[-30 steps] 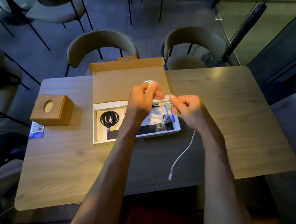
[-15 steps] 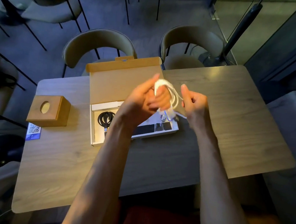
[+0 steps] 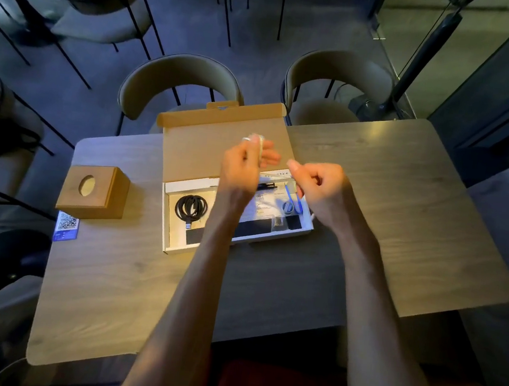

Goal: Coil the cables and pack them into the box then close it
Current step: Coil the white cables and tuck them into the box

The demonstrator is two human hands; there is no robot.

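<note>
White cable in loops round curled fingers of left hand, above box; right hand curled, grip unclear.

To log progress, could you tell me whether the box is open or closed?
Open: the box has its lid folded back, showing the coiled black cable inside.

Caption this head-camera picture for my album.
Left hand holds a coiled white cable over an open box; black cable already packed.

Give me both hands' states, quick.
Left hand: holds the white cable coil.
Right hand: curled, apparently pinching that cable's tail.
</note>
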